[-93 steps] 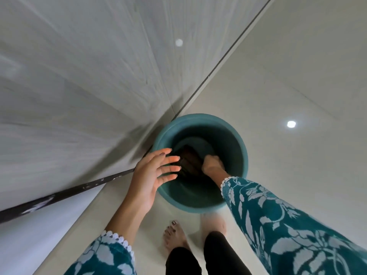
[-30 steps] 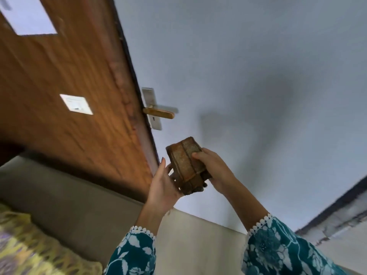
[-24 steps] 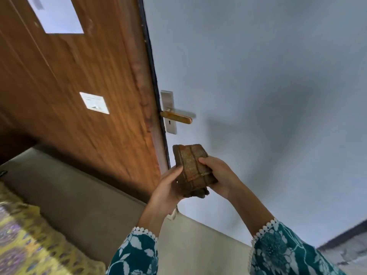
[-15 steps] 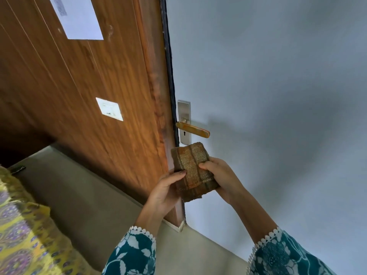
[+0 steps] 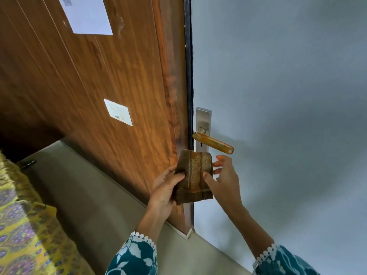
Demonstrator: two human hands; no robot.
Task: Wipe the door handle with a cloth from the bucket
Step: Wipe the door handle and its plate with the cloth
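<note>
A folded brown cloth with lighter stripes is held up just below the door handle. My left hand grips its left edge, thumb on the front. My right hand holds its right edge with the thumb, and the fingers are spread behind it. The orange lever handle sticks out to the right from a silver backplate on the pale grey door. The cloth's top edge sits a little under the handle, not touching it. The bucket is out of view.
A brown wood-panelled surface stands left of the door edge, with a white paper and a small white plate on it. Beige floor runs below. A yellow patterned fabric lies at the lower left.
Since the bucket frame, the cloth has come up to the door in both hands. Over the last second it neared the handle, and my right fingers opened out behind it.
</note>
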